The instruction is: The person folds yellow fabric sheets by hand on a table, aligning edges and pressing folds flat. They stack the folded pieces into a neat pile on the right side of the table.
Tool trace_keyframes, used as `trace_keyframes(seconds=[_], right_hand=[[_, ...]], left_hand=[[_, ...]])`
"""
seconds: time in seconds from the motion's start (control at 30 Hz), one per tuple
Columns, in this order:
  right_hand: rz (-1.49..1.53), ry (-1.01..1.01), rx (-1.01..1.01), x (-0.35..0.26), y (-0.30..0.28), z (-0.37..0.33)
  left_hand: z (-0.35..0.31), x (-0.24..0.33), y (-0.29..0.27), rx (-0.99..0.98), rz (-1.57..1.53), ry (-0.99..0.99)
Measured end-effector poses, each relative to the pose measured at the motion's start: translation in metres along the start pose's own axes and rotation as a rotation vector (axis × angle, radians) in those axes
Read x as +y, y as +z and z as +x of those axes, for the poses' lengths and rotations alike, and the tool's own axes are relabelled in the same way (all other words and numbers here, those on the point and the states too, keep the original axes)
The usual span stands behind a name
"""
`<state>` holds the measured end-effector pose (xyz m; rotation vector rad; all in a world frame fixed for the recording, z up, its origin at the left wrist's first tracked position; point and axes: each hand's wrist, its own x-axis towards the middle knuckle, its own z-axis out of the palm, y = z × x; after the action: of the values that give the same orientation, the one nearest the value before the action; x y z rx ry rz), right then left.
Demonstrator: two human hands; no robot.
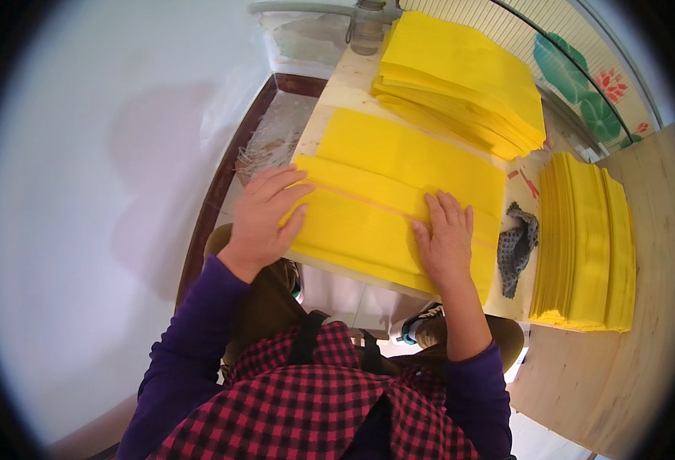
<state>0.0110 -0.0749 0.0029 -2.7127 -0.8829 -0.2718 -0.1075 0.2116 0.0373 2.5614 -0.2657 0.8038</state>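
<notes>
A folded yellow sheet of thin, fabric-like material (368, 230) lies on the pale wooden table (350, 83), reaching its near edge, with a thin orange line (364, 202) running across it. The left hand (264, 216) rests at the sheet's left edge, its thumb apart from its loosely extended fingers; the right hand (448, 241) lies spread on the right part, palm down, gripping nothing. Uneven pressure could skew the layers — the fold beside the orange line looks likeliest to creep or crease. A pull toward the body could drag the sheet over the table edge. A wide rightward sweep might catch the crumpled grey checked cloth (515, 253) or nudge the upright yellow bundle (583, 245) beyond it — its many loose layers could splay.
</notes>
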Motion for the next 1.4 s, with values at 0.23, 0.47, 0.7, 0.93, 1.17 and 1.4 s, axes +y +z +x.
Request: trace_keyframes(seconds=[0.23,0.47,0.7,0.93,1.17,1.4], right_hand=[[0.009,0.006,0.025,-0.002,0.002,-0.002],[0.032,-0.002,0.047,-0.001,0.002,-0.004],[0.009,-0.004,0.002,0.001,0.002,-0.002],[-0.020,0.009,-0.106,-0.015,-0.003,0.004],[-0.037,0.016,-0.045,-0.038,0.007,0.020],[-0.056,0.032,-0.008,-0.039,0.012,0.016]], left_hand=[[0.047,0.047,0.077,-0.142,0.123,-0.078],[0.038,0.044,0.105,-0.296,0.192,-0.161],[0.034,0.045,0.106,-0.308,0.202,-0.167],[0.032,0.043,0.109,-0.273,0.219,-0.147],[0.033,0.045,0.105,-0.265,0.209,-0.135],[0.034,0.046,0.103,-0.257,0.186,-0.133]])
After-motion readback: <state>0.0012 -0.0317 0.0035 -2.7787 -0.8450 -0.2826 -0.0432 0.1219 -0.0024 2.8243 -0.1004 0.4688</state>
